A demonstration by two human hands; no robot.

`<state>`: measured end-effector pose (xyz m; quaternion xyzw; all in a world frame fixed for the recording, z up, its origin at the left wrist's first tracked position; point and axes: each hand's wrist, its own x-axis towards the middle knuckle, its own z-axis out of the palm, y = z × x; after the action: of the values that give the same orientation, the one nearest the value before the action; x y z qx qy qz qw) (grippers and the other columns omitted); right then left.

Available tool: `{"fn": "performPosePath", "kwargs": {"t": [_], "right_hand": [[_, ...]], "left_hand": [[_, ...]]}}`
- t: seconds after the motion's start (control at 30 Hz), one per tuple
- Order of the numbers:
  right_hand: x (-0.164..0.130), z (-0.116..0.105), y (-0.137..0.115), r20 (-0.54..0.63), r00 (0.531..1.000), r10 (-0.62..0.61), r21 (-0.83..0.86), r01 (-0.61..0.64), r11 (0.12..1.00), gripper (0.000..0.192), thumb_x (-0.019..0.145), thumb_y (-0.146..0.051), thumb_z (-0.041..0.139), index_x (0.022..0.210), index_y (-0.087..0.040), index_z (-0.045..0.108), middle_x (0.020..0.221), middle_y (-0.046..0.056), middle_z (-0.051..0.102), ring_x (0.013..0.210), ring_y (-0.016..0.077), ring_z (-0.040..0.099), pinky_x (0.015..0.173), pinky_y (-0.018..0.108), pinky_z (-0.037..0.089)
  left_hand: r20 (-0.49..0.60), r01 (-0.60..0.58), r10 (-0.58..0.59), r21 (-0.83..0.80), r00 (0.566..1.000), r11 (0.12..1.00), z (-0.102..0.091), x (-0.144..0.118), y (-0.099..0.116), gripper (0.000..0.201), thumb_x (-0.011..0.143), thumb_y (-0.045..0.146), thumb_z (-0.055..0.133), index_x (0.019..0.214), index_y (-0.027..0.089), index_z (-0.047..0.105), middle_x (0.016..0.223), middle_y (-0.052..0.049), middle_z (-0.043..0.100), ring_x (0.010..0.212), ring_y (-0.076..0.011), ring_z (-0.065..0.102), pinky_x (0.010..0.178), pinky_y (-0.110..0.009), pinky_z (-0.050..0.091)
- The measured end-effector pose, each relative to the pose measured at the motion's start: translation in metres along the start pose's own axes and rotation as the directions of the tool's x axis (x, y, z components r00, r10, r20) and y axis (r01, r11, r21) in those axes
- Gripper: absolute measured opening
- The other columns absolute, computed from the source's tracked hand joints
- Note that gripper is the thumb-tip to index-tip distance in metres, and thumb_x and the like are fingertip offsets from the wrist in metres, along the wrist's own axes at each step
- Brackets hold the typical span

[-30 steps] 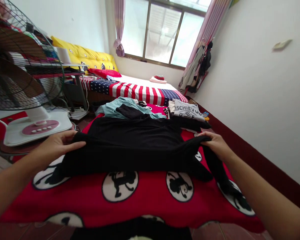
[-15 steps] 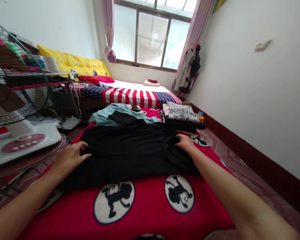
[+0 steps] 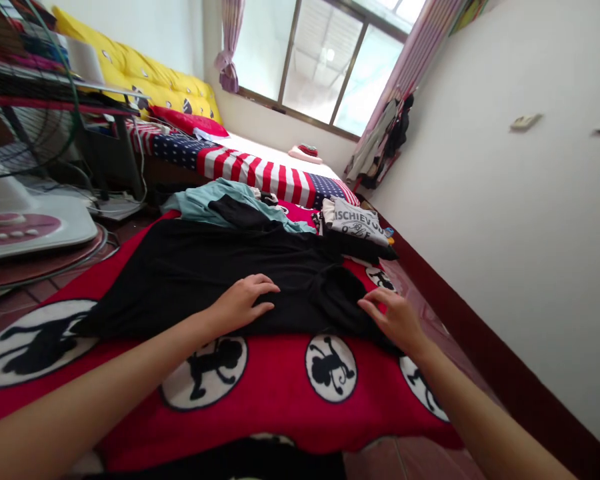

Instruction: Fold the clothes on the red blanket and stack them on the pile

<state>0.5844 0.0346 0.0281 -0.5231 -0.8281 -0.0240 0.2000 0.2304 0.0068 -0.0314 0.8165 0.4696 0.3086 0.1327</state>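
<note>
On the red blanket (image 3: 280, 393) with monkey circles, I see the black garment (image 3: 205, 273) spread flat. My left hand (image 3: 243, 303) lies open, palm down on its near middle, and my right hand (image 3: 395, 320), fingers loosely open, touches its right edge. Behind it lies a folded grey shirt (image 3: 357, 223).

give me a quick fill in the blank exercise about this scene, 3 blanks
1. Both hands rest on a spread-out garment whose colour is ____.
2. The left hand lies flat on it, while the right hand touches its ____ edge.
3. The red blanket under it shows cartoon ____ in white circles.

Missing words: black; right; monkeys
</note>
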Motion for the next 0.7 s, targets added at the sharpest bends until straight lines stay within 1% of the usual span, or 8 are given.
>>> {"fn": "performPosePath", "kwargs": {"t": [0.1, 0.2, 0.33, 0.4, 0.5, 0.57, 0.63, 0.7], "right_hand": [[-0.039, 0.01, -0.001, 0.112, 0.994, 0.014, 0.124, -0.028, 0.992, 0.033, 0.081, -0.048, 0.064, 0.103, -0.024, 0.063, 0.105, 0.006, 0.065, 0.098, 0.0247, 0.063, 0.087, 0.037, 0.05], [-0.057, 0.021, 0.007, 0.103, 0.994, 0.022, 0.212, -0.043, 0.976, 0.047, 0.074, -0.036, 0.071, 0.117, -0.023, 0.057, 0.119, 0.008, 0.06, 0.112, 0.0264, 0.057, 0.099, 0.041, 0.045], [-0.057, 0.029, 0.016, 0.105, 0.994, -0.018, 0.296, -0.014, 0.955, 0.037, 0.075, -0.016, 0.06, 0.111, -0.022, 0.06, 0.124, 0.009, 0.058, 0.117, 0.0247, 0.055, 0.104, 0.041, 0.042], [-0.054, 0.034, 0.016, 0.119, 0.99, -0.074, 0.327, 0.031, 0.944, 0.031, 0.075, -0.01, 0.053, 0.102, -0.022, 0.063, 0.129, 0.008, 0.056, 0.12, 0.0239, 0.054, 0.104, 0.041, 0.042], [-0.05, 0.042, 0.014, 0.108, 0.984, -0.142, 0.357, 0.095, 0.929, 0.036, 0.069, -0.003, 0.049, 0.095, -0.021, 0.064, 0.132, 0.008, 0.056, 0.123, 0.0241, 0.052, 0.105, 0.041, 0.04], [-0.047, 0.044, 0.013, 0.105, 0.983, -0.152, 0.389, 0.1, 0.916, 0.039, 0.066, -0.001, 0.049, 0.095, -0.021, 0.065, 0.129, 0.008, 0.06, 0.121, 0.0243, 0.053, 0.105, 0.041, 0.04], [-0.042, 0.043, 0.014, 0.138, 0.984, -0.116, 0.455, 0.041, 0.89, 0.038, 0.069, -0.003, 0.051, 0.099, -0.022, 0.065, 0.121, 0.006, 0.065, 0.114, 0.0236, 0.058, 0.101, 0.039, 0.043], [-0.033, 0.039, 0.019, 0.179, 0.984, -0.022, 0.529, -0.077, 0.845, 0.026, 0.076, -0.014, 0.058, 0.1, -0.021, 0.065, 0.105, 0.004, 0.07, 0.099, 0.0221, 0.064, 0.089, 0.035, 0.049]], "left_hand": [[0.003, 0.058, -0.058, -0.089, 0.998, 0.994, 0.024, 0.021, 0.009, 0.042, 0.082, 0.029, 0.063, 0.122, 0.019, 0.06, 0.121, -0.009, 0.062, 0.113, -0.0248, 0.057, 0.101, -0.036, 0.043], [0.032, 0.185, -0.182, -0.177, 0.983, 0.967, 0.041, 0.055, 0.016, 0.054, 0.079, 0.034, 0.066, 0.129, 0.015, 0.056, 0.12, -0.012, 0.064, 0.113, -0.0275, 0.058, 0.099, -0.036, 0.043], [0.072, 0.284, -0.274, -0.239, 0.959, 0.929, 0.066, 0.109, 0.028, 0.087, 0.065, 0.051, 0.076, 0.136, 0.009, 0.047, 0.118, -0.018, 0.066, 0.11, -0.0332, 0.061, 0.091, -0.037, 0.048], [0.088, 0.332, -0.32, -0.272, 0.943, 0.903, 0.08, 0.131, 0.033, 0.093, 0.053, 0.052, 0.083, 0.13, 0.009, 0.052, 0.12, -0.02, 0.065, 0.111, -0.0359, 0.06, 0.089, -0.037, 0.049], [0.121, 0.39, -0.372, -0.341, 0.921, 0.856, 0.096, 0.151, 0.038, 0.067, 0.042, 0.039, 0.088, 0.099, 0.011, 0.069, 0.101, -0.017, 0.072, 0.096, -0.0361, 0.066, 0.079, -0.037, 0.052], [0.14, 0.394, -0.371, -0.411, 0.918, 0.822, 0.099, 0.156, 0.038, 0.04, 0.048, 0.033, 0.086, 0.078, 0.011, 0.07, 0.078, -0.011, 0.074, 0.077, -0.0314, 0.069, 0.068, -0.035, 0.053], [0.115, 0.355, -0.346, -0.5, 0.931, 0.79, 0.095, 0.158, 0.038, 0.025, 0.06, 0.033, 0.078, 0.072, 0.012, 0.07, 0.07, -0.007, 0.072, 0.069, -0.0262, 0.069, 0.063, -0.032, 0.053], [0.037, 0.283, -0.323, -0.582, 0.946, 0.762, 0.087, 0.16, 0.035, 0.023, 0.071, 0.033, 0.07, 0.081, 0.012, 0.072, 0.076, -0.005, 0.073, 0.073, -0.0224, 0.069, 0.067, -0.03, 0.053]]}}
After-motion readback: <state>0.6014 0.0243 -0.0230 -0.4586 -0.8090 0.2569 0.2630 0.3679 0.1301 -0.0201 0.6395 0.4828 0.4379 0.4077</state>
